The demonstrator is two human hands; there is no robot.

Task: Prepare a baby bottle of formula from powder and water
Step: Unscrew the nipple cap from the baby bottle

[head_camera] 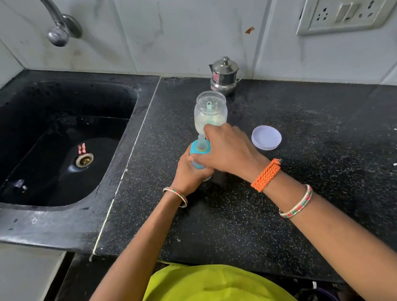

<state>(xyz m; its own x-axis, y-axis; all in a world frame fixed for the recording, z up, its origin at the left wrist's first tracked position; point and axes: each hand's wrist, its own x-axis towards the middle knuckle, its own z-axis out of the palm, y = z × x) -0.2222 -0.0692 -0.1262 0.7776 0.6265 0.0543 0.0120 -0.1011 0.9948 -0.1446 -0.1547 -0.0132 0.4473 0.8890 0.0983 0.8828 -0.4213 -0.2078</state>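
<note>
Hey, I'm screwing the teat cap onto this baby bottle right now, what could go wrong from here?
1. The open powder jar stands right behind your right hand, its lid off beside it; a backward nudge might tip it and spill formula.
2. The baby bottle sits near the edge of the sink; if the left hand loosens its grip, the bottle may topple that way.
3. If the blue collar goes on crooked, it could leak when shaken.

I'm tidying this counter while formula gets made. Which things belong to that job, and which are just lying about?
In use: baby bottle, gripped by left hand and right hand; powder jar with scoop; jar lid.
Lying about: steel pot; sink; tap.
</note>
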